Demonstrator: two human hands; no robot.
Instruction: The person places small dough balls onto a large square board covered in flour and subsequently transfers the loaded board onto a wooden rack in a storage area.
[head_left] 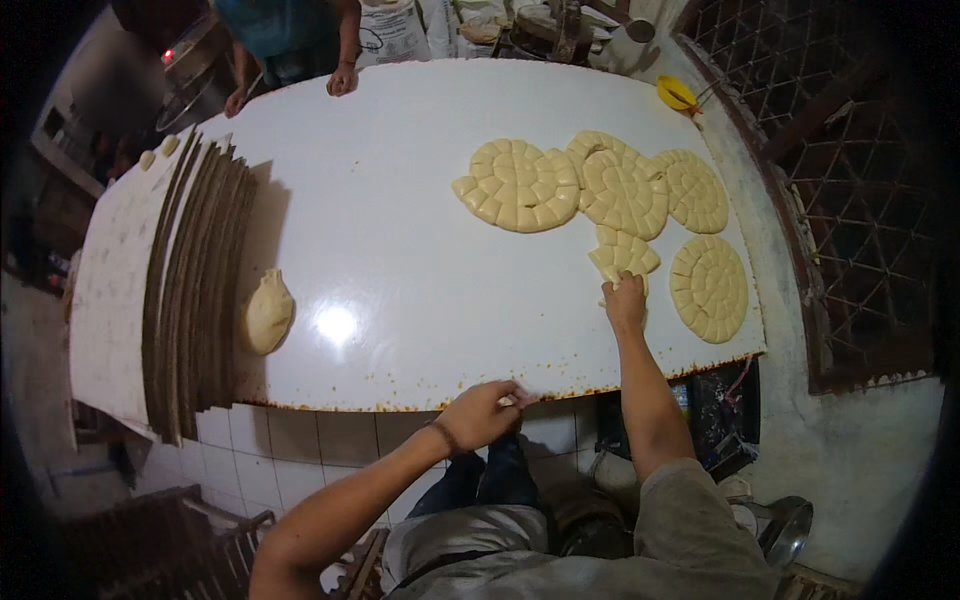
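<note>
My right hand grips dough at the lower part of a small group of cut dough segments. Round slabs of pale dough scored into pieces lie around it, one to the right, others above. At the table's front edge my left hand is closed, with something small and pale at its fingertips that I cannot make out. An uncut lump of dough rests on the white table, beside the stack of boards on the left.
A tall stack of thin boards covers the table's left end. A co-worker's hands are at the far edge. A yellow object lies at the back right corner. A latticed window is at the right, sacks behind.
</note>
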